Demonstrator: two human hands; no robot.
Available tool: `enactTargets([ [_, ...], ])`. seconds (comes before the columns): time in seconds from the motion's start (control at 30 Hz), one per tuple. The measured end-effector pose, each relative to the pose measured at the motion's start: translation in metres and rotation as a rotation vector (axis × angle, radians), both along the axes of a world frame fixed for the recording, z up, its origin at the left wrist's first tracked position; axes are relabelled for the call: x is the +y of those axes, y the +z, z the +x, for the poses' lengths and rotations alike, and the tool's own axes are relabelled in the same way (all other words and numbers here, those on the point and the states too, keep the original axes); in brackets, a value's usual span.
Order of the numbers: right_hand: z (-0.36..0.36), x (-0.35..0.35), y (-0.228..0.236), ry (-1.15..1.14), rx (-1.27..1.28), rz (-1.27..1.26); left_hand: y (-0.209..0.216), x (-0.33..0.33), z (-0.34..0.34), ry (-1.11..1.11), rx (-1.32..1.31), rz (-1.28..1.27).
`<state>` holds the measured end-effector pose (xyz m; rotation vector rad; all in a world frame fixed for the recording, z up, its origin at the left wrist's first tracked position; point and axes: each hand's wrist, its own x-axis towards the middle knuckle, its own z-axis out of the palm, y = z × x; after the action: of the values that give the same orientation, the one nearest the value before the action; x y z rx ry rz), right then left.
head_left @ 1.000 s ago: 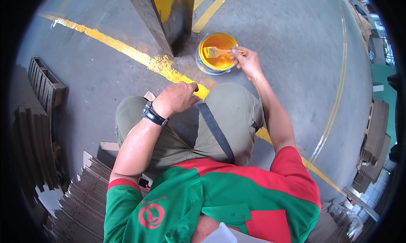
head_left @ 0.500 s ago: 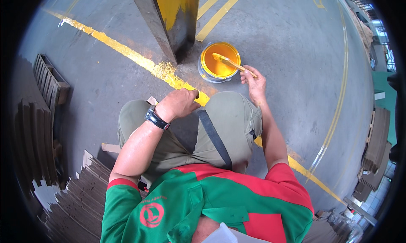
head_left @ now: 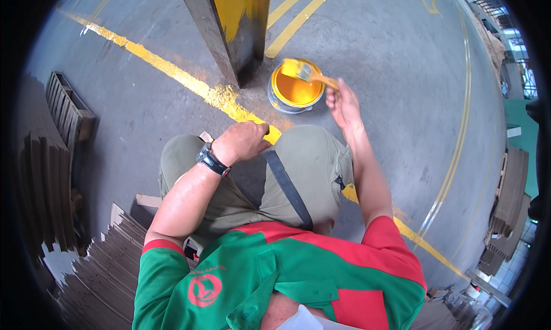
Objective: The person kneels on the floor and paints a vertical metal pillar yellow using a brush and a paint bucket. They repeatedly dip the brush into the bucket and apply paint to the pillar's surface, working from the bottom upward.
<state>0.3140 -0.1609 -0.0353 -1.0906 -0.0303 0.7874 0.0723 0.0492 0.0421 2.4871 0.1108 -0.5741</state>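
Observation:
A paintbrush [head_left: 304, 72] with a wooden handle is in my right hand [head_left: 344, 105], its fingers closed round the handle end. The bristles are thick with yellow paint and tilt over the far side of the paint can [head_left: 274, 97]. Yellow paint [head_left: 298, 92] shows inside this round, open can on the floor. My left hand [head_left: 245, 142], with a black watch [head_left: 212, 159] on its wrist, hangs curled between my knees. Something small and dark shows at its fingertips; I cannot make out what it is.
A steel column [head_left: 229, 31], partly yellow, stands just beyond the can. A worn yellow floor line [head_left: 172, 70] passes its foot. Left are a wooden pallet [head_left: 69, 112] and stacked brown sheets [head_left: 103, 267]; more stacks [head_left: 508, 186] stand at the right.
My right hand has lifted the paintbrush and turned it, so the bristles have come up from inside the can to above its far rim. My left hand stays nearly still.

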Motion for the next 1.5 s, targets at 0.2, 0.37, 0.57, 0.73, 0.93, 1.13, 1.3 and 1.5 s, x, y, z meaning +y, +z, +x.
enactTargets([
  [0.2, 0.016, 0.118, 0.059, 0.414, -1.05, -0.257, -0.001, 0.001, 0.0, 0.023, -0.031, -0.035],
  [0.37, 0.018, 0.17, 0.087, 0.221, -1.758, -0.144, 0.006, 0.007, -0.002, 0.064, -0.003, 0.03],
  [0.57, 0.031, 0.129, 0.106, 0.194, -1.595, -0.174, 0.01, 0.01, -0.007, 0.074, -0.066, -0.037],
  [0.73, 0.015, 0.17, 0.067, 0.596, -1.686, -0.364, 0.011, 0.013, -0.006, 0.083, -0.048, -0.074],
  [0.93, 0.023, 0.162, 0.093, 0.28, -1.678, 0.013, 0.024, 0.023, -0.007, 0.114, -0.042, -0.047],
  [1.13, 0.037, 0.146, 0.102, 0.482, -1.656, -0.125, 0.061, 0.025, -0.007, 0.223, -0.041, -0.233],
  [1.3, 0.022, 0.185, 0.104, 0.481, -1.665, 0.003, 0.089, 0.026, -0.042, 0.428, -0.248, -0.253],
  [1.5, 0.048, 0.147, 0.138, 0.488, -1.551, 0.016, 0.079, 0.029, -0.104, 0.918, -0.69, -0.185],
])
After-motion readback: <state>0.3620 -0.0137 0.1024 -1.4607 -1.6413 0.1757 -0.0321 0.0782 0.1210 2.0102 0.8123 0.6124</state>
